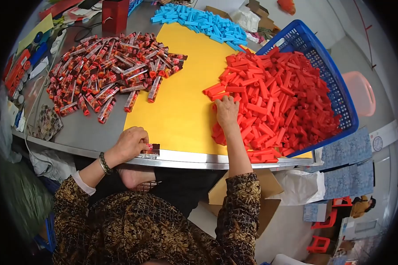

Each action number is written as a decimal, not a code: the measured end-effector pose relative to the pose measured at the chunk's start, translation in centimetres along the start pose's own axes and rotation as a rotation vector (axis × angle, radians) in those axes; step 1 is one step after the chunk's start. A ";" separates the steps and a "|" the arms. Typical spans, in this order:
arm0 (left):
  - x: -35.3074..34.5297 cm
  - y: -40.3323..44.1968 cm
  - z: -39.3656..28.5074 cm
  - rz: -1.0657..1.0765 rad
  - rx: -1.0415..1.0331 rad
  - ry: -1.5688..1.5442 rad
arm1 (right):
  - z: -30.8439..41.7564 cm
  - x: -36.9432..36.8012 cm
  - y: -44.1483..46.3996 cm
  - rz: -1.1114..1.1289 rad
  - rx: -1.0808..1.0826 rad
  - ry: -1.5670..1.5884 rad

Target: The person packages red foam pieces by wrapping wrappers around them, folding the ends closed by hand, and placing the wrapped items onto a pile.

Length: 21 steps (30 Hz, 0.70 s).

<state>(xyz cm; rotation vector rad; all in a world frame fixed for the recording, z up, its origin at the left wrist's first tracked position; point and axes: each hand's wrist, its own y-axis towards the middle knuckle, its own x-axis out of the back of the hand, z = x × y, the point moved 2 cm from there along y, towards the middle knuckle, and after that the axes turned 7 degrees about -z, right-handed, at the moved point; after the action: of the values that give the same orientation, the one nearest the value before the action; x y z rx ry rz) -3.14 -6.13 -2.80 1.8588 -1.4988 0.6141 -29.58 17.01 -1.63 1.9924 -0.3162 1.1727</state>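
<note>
My left hand (132, 144) is at the front edge of the table, its fingers closed on a small printed wrapper (153, 150), dark with red and clear parts. My right hand (227, 111) reaches to the left side of a heap of red plastic pieces (269, 101). Its fingers are curled down on a red piece (217, 96) at the heap's edge, partly hiding it. To the left, far beyond my left hand, lies a pile of red-and-brown printed packs (115, 66) with clear parts.
A yellow sheet (177, 106) covers the middle of the table. Red pieces spill from a tipped blue basket (340, 95) at the right. Light blue pieces (199, 22) lie at the back, near a dark red box (114, 17). An open cardboard box (267, 187) stands below the edge.
</note>
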 end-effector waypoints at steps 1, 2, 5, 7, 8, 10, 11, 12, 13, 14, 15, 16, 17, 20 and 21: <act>0.1 0.1 -0.1 -0.003 0.003 -0.018 | -0.1 0.2 0.1 0.006 0.019 -0.004; 0.2 0.0 -0.1 -0.004 0.008 -0.034 | 0.0 0.3 -0.1 0.014 0.036 -0.006; -0.2 0.0 0.5 -0.046 -0.021 -0.018 | 2.3 2.0 -0.5 0.037 0.140 0.089; 0.0 -0.2 0.2 -0.062 -0.062 0.030 | 5.2 3.2 -1.4 0.082 0.211 0.217; 0.1 -0.2 0.0 -0.072 -0.086 0.055 | 6.5 3.9 -1.8 0.102 0.247 0.278; 0.1 -0.4 -0.3 -0.092 -0.076 0.091 | 7.9 5.4 -2.5 0.080 0.218 0.430; 0.3 -0.4 -0.5 -0.113 -0.082 0.093 | 8.0 5.7 -2.8 0.047 0.209 0.463; 0.6 -0.4 -0.7 -0.133 -0.092 0.096 | 8.0 6.0 -3.1 0.013 0.196 0.493; 1.0 -0.2 -1.0 -0.145 -0.087 0.064 | 7.7 5.7 -3.4 0.048 0.192 0.482; 1.6 -0.1 -1.3 -0.156 -0.083 0.033 | 7.4 5.1 -3.8 0.084 0.188 0.470; 2.0 0.0 -1.6 -0.167 -0.079 0.000 | 7.3 5.2 -4.0 0.120 0.184 0.458; 2.1 0.1 -1.5 -0.139 0.013 -0.093 | 7.3 5.3 -4.2 0.149 0.166 0.476; 2.3 0.3 -1.4 -0.112 0.106 -0.186 | 7.3 5.4 -4.4 0.178 0.150 0.496; 2.9 0.4 -1.6 -0.074 0.239 -0.334 | 7.9 7.6 -4.4 0.249 -0.021 0.737; 3.1 0.4 -1.6 -0.072 0.256 -0.362 | 8.1 8.5 -4.2 0.267 -0.098 0.846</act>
<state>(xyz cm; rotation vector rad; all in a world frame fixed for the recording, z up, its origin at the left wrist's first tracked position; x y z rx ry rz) -2.77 -7.06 0.61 2.3079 -1.6290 0.4702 -17.53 15.31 1.12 1.2357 -0.1911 1.9960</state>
